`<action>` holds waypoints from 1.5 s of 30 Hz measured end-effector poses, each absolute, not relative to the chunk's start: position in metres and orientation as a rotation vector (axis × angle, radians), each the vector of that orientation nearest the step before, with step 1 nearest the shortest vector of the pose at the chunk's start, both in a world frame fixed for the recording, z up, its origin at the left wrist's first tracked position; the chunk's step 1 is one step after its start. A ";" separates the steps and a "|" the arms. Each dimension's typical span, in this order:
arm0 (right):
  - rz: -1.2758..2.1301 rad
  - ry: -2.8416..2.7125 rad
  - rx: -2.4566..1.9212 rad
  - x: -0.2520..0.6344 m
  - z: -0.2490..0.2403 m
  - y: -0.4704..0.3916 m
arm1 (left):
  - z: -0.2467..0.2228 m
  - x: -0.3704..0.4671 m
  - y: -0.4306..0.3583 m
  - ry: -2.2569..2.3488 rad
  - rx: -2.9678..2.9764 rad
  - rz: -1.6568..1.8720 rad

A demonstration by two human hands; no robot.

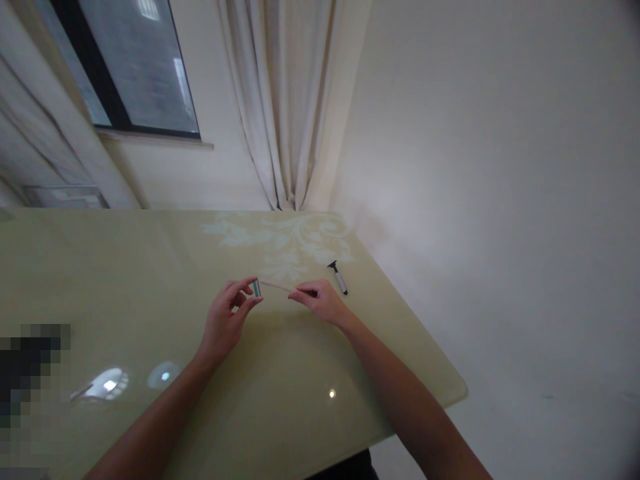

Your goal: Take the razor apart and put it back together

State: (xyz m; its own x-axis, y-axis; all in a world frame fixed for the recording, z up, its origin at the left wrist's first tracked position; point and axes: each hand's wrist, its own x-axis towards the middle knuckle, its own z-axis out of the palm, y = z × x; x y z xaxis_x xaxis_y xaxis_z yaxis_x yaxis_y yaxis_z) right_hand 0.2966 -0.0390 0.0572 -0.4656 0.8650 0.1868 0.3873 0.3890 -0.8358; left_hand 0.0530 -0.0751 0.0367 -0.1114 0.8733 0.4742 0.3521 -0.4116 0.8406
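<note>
Between the thumb and fingertips of my left hand [227,317] is a small razor cartridge [257,288], held upright, with a green strip along it. My right hand [323,301] pinches a thin pale stick [276,286]. The stick points left, and its far tip is close to the cartridge; whether they touch I cannot tell. Just beyond my right hand a razor [339,277] with a grey-and-black handle and a black T-shaped top lies on the table. Both hands are above the tabletop.
The glossy pale green table [280,387] has a white floral pattern and a rounded corner at right. A blurred dark object [30,360] is at the left edge. Behind the table are a curtain [280,100], a window [145,67] and a white wall [490,200].
</note>
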 end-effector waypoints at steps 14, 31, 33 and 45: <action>1.008 -2.067 -1.044 0.298 0.056 -0.038 | 0.036 0.053 -0.074 1.331 1.694 1.561; 0.921 -2.050 -1.065 0.297 0.052 -0.037 | 0.034 0.053 -0.073 1.325 1.718 1.536; 0.887 -2.026 -1.082 0.296 0.052 -0.037 | 0.034 0.054 -0.073 1.324 1.726 1.535; 0.879 -2.058 -1.066 0.295 0.053 -0.038 | 0.035 0.055 -0.074 1.331 1.736 1.552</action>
State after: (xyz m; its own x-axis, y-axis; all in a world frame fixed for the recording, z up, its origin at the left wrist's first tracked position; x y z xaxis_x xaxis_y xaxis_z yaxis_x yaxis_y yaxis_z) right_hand 0.2954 -0.0381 0.0526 -0.4576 0.8566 0.2384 0.4203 0.4446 -0.7910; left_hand 0.0552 -0.0736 0.0353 -0.1018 0.8655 0.4905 0.3524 -0.4297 0.8313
